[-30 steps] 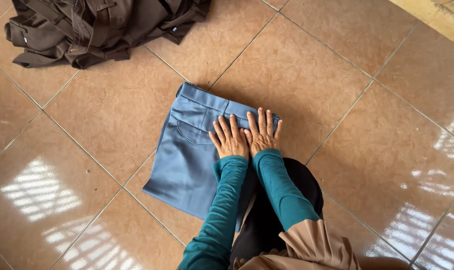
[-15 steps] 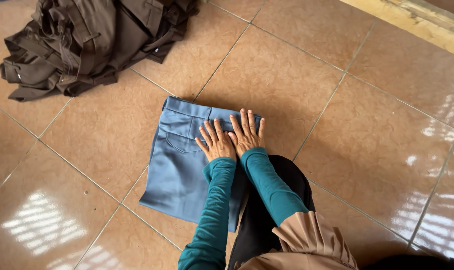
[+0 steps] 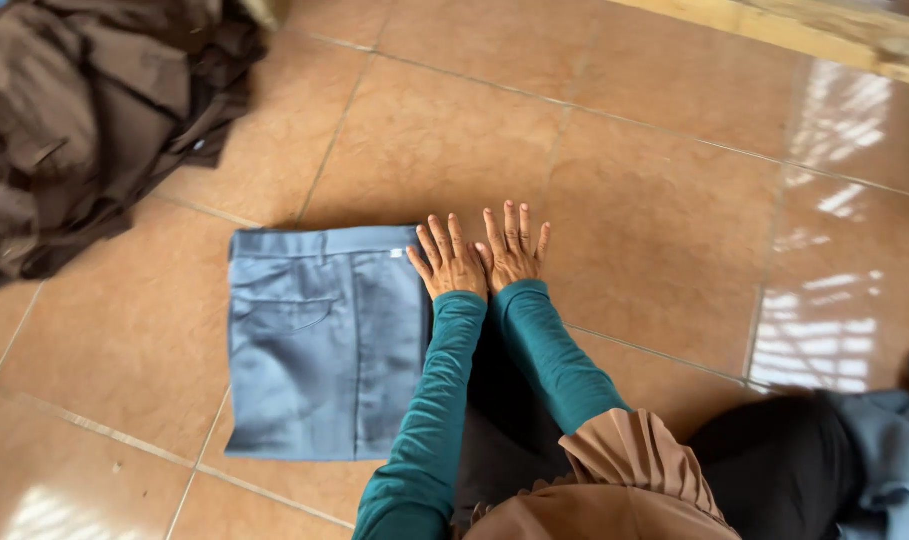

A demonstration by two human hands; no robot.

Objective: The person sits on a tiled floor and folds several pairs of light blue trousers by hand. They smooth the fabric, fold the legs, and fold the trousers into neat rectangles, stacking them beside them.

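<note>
A folded pair of blue-grey trousers (image 3: 319, 345) lies flat on the tiled floor (image 3: 674, 220), waistband at the top, back pocket on the left. My left hand (image 3: 446, 262) rests flat with spread fingers at the trousers' upper right corner. Beside it, thumbs nearly touching, my right hand (image 3: 512, 246) lies flat on the floor tile just right of the trousers. Both arms wear teal sleeves. Neither hand grips anything.
A heap of dark brown clothing (image 3: 84, 110) fills the upper left. A wooden threshold (image 3: 804, 30) runs along the top right. More blue-grey cloth (image 3: 889, 470) lies at the lower right edge, next to my dark-clad knee (image 3: 774, 460).
The view has swung, so the trousers now sit square and further left. Both hands have slid from the middle of the trousers to their right edge, the right hand onto the tile.
</note>
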